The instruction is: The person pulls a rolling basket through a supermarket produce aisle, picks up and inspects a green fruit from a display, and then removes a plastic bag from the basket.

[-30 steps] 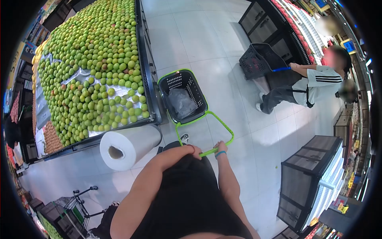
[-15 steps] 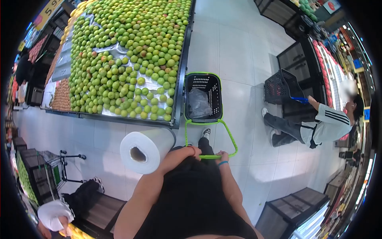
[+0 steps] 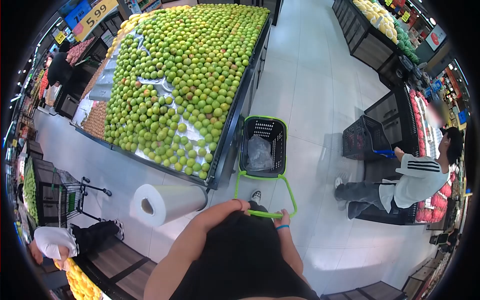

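Both of my hands are at the green handle of a black shopping basket with a green rim. My left hand is closed at the handle's left end, partly hidden by my forearm. At the right end, my right hand has its fingers wrapped round the handle. Inside the basket lies a clear plastic bag. Left of my left arm is a large roll of clear plastic bags. Beyond it, green round fruit covers a sloping display stand.
A person at the right holds a dark basket by its blue handle, beside a stand of red fruit. At the lower left are another person, a shopping cart and yellow fruit. Someone in black stands upper left.
The view has tilted up and turned, showing more of the fruit stand and the aisle. My basket now appears lower and slightly right. Both hands remain on its handle.
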Tool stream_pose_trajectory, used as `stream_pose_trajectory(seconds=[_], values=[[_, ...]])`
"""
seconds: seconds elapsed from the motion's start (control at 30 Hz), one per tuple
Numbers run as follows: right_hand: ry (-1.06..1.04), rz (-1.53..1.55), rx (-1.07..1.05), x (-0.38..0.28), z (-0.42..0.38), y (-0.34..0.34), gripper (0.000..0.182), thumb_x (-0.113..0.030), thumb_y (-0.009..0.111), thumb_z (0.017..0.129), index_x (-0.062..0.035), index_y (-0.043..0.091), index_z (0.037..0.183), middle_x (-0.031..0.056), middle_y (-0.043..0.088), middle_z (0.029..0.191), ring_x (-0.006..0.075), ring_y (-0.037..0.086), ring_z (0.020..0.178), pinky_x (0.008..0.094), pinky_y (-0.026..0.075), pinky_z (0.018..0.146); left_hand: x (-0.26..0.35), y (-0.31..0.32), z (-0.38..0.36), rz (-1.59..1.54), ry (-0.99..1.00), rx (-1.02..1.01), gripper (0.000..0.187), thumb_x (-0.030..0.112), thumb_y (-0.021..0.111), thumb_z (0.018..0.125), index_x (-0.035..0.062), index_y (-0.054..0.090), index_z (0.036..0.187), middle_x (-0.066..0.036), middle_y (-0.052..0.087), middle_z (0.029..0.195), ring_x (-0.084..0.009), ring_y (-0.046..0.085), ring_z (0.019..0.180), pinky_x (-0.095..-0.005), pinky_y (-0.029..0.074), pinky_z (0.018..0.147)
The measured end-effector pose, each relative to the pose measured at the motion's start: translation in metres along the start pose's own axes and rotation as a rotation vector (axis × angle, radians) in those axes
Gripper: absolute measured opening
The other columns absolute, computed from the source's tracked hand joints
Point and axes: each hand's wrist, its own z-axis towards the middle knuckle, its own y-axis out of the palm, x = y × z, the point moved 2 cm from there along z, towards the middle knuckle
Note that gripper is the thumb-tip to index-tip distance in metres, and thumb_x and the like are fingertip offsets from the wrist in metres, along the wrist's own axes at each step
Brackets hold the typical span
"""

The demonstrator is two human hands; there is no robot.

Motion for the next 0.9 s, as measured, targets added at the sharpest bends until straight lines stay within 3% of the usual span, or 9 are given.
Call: stream_pose_trajectory(seconds=[0.07, 0.3, 0.4, 0.5, 0.6, 0.63, 0.7, 0.8, 0.9], values=[[-0.060, -0.008, 0.035, -0.015, 0.000, 0.002, 0.019, -0.018, 0.061, 0.080, -0.0048, 0.050, 0.088, 0.0067, 0.052, 0.067, 0.0233, 0.058, 0.070, 0.0394, 0.052, 0.066, 0.011, -0.011, -0.001, 0.018, -0.037, -0.008, 0.050, 0.046, 0.062, 0.075, 0.0090, 0.065, 0.107, -0.017, 0.064, 0.102, -0.0326, 0.059, 0.099, -0.0405, 0.045, 0.086], [-0.046, -0.246, 0.019, -0.057, 0.001, 0.002, 0.029, -0.021, 0.062, 0.077, -0.0045, 0.049, 0.097, 0.0100, 0.052, 0.082, 0.0256, 0.056, 0.075, 0.0372, 0.051, 0.066, 0.032, -0.032, -0.008, 0.098, -0.059, 0.027, 0.048, 0.044, 0.061, 0.077, 0.0098, 0.062, 0.110, -0.016, 0.063, 0.106, -0.0332, 0.059, 0.101, -0.0423, 0.045, 0.087], [-0.032, -0.348, -0.005, -0.073, -0.003, 0.006, 0.030, -0.021, 0.062, 0.077, -0.0031, 0.050, 0.097, 0.0109, 0.052, 0.086, 0.0271, 0.057, 0.076, 0.0392, 0.051, 0.065, 0.036, -0.037, -0.012, 0.060, -0.096, 0.138, 0.047, 0.045, 0.062, 0.077, 0.0087, 0.061, 0.107, -0.016, 0.063, 0.104, -0.0335, 0.059, 0.098, -0.0435, 0.046, 0.085], [-0.101, -0.490, -0.007, -0.086, -0.004, 0.013, 0.026, -0.022, 0.062, 0.076, -0.0026, 0.052, 0.089, 0.0096, 0.054, 0.074, 0.0237, 0.059, 0.063, 0.0363, 0.053, 0.058, 0.037, -0.040, -0.019, -0.015, -0.043, 0.223, 0.046, 0.046, 0.063, 0.076, 0.0075, 0.061, 0.101, -0.015, 0.064, 0.099, -0.0334, 0.060, 0.094, -0.0434, 0.047, 0.081], [-0.117, -0.505, 0.004, -0.091, -0.003, 0.017, 0.027, -0.021, 0.061, 0.078, -0.0007, 0.051, 0.093, 0.0122, 0.053, 0.082, 0.0272, 0.057, 0.068, 0.0371, 0.051, 0.057, 0.037, -0.042, -0.037, -0.128, 0.074, 0.513, 0.031, 0.032, 0.064, 0.076, 0.0076, 0.060, 0.095, -0.014, 0.062, 0.091, -0.0316, 0.058, 0.090, -0.0399, 0.046, 0.081], [-0.122, -0.500, -0.007, -0.092, -0.002, 0.019, 0.026, -0.020, 0.061, 0.078, -0.0004, 0.052, 0.092, 0.0122, 0.053, 0.080, 0.0269, 0.057, 0.067, 0.0361, 0.051, 0.056, 0.034, -0.041, -0.042, -0.129, 0.068, 0.523, 0.031, 0.032, 0.064, 0.076, 0.0076, 0.060, 0.095, -0.014, 0.062, 0.091, -0.0316, 0.058, 0.090, -0.0399, 0.046, 0.081], [-0.128, -0.502, -0.026, -0.093, -0.003, 0.025, 0.025, -0.019, 0.061, 0.078, -0.0001, 0.052, 0.091, 0.0121, 0.053, 0.078, 0.0266, 0.057, 0.065, 0.0351, 0.051, 0.055, 0.035, -0.042, -0.060, -0.374, 0.129, 0.657, 0.024, 0.025, 0.061, 0.077, 0.0072, 0.059, 0.093, -0.014, 0.062, 0.092, -0.0308, 0.057, 0.090, -0.0395, 0.046, 0.081], [-0.112, -0.475, -0.044, -0.098, -0.009, 0.030, 0.023, -0.017, 0.061, 0.078, 0.0004, 0.052, 0.090, 0.0119, 0.053, 0.076, 0.0259, 0.056, 0.064, 0.0354, 0.051, 0.055, 0.035, -0.024, -0.097, -0.404, -0.013, 0.939, 0.019, 0.021, 0.053, 0.081, 0.0058, 0.057, 0.093, -0.016, 0.060, 0.086, -0.0349, 0.058, 0.086, -0.0421, 0.046, 0.077], [-0.069, -0.455, -0.042, -0.099, -0.014, 0.029, 0.023, -0.017, 0.061, 0.078, 0.0004, 0.052, 0.090, 0.0122, 0.053, 0.077, 0.0258, 0.056, 0.064, 0.0354, 0.051, 0.055, 0.040, -0.008, -0.150, -0.521, -0.337, 1.014, 0.016, 0.019, 0.051, 0.083, 0.0043, 0.055, 0.087, -0.018, 0.060, 0.079, -0.0366, 0.058, 0.080, -0.0432, 0.046, 0.072]])
